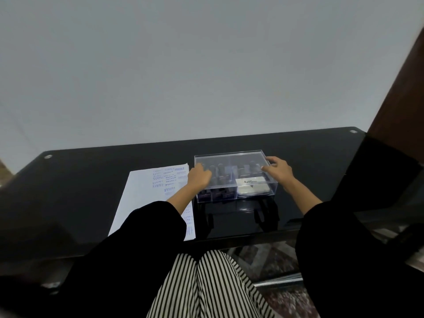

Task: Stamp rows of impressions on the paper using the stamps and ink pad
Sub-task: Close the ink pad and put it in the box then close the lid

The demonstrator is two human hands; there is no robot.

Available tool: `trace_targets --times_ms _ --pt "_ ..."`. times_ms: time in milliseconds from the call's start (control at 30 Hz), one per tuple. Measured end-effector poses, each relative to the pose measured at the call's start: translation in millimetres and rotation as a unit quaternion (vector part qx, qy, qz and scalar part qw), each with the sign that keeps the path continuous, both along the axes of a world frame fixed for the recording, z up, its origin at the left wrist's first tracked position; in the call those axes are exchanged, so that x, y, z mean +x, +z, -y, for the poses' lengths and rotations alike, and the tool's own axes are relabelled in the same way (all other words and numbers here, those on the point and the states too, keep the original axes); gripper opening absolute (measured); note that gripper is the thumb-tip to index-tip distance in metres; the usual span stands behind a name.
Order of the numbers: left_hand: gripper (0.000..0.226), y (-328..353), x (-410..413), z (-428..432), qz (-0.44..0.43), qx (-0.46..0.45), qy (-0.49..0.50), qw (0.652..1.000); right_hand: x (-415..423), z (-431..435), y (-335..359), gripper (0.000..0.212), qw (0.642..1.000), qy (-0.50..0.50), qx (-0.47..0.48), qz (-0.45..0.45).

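While both hands rest on the clear box (pixel 236 173) on the black tabletop (pixel 91 180), the left hand (pixel 199 177) curls against its left wall and the right hand (pixel 278 172) spreads over its right edge; whether either grip truly clasps it I cannot tell. Inside stand dark stamps (pixel 220 174), with a white ink pad (pixel 252 185) front right. Paper (pixel 146 203) bearing blue impressions lies just left.

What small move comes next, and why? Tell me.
Probably lift the clear lid off the clear plastic box. Both hands, left hand and right hand, rest at its two ends, and the stamps and the white ink pad sit closed inside, out of reach, while the paper lies beside it.
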State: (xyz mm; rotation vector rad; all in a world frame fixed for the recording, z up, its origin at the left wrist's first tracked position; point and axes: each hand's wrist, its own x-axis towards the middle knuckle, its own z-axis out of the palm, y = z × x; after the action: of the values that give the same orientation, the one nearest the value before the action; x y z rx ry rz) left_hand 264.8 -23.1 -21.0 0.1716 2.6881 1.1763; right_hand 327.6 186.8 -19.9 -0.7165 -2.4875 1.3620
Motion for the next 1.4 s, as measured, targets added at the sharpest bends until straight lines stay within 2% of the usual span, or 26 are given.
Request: trace_targets --times_ms 267,400,500,667,767,933,1400 --pt "0.049 -9 -3 -4 -0.010 -0.035 0.014 0.999 -3 -2 -11 0.053 0.997 0.020 0.070 0.033" --pt "0.064 -14 -4 -7 -0.002 -0.032 0.015 0.999 -11 -1 -18 0.053 0.998 -0.002 0.060 0.029" --pt "0.074 -19 -3 -11 -0.015 -0.065 0.008 0.998 -18 1 -25 0.052 0.996 0.002 0.075 0.046" --pt "0.069 -26 -4 -12 -0.024 -0.114 -0.007 0.993 -24 1 -36 0.053 0.990 -0.004 0.128 0.057" --pt "0.067 -28 -6 -11 -0.024 -0.116 -0.012 0.993 -27 0 -39 0.055 0.989 -0.005 0.131 0.062" --pt "0.069 -26 -13 -11 -0.027 -0.110 -0.009 0.994 -34 -1 -38 0.037 0.988 -0.013 0.138 0.068" --pt "0.070 -28 -72 -17 -0.042 -0.100 0.002 0.994 -99 -10 -39 0.032 0.987 0.010 0.148 0.059"
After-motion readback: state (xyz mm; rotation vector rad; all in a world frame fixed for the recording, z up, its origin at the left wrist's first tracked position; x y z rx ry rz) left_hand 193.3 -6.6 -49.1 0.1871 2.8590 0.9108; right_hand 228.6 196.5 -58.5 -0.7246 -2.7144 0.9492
